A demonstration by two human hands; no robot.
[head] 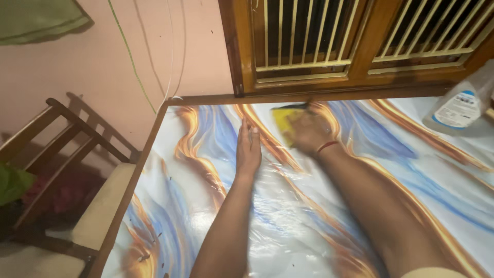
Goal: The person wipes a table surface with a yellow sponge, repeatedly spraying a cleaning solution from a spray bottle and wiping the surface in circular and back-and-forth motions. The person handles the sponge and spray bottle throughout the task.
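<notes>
Pressing down on a yellow sponge (286,121), the right hand (309,133) covers most of it at the far edge of the worktop (206,206), just under the wooden window frame (360,77). The picture is blurred there, so I cannot tell how tightly the fingers curl; the grip looks like a flat palm bearing down on the sponge, with some yellow showing at about ten o'clock from the knuckles. The left hand (248,148) lies open and flat on the glossy marbled cover, holding nothing, at roughly eight o'clock from the sponge and just beside it.

What could go wrong, as I judge it: the shiny sheet shows wrinkles near the forearms, and a hard push of the sponge could bunch or drag it if the left palm lets up. The sponge sits close against the frame, so a stroke toward twelve o'clock could knock the knuckles on the wood. A clear spray bottle (460,105) stands at about three o'clock, well apart from the right hand; a wide sweep that way could tip it. A wooden chair (77,170) stands off the left edge.
</notes>
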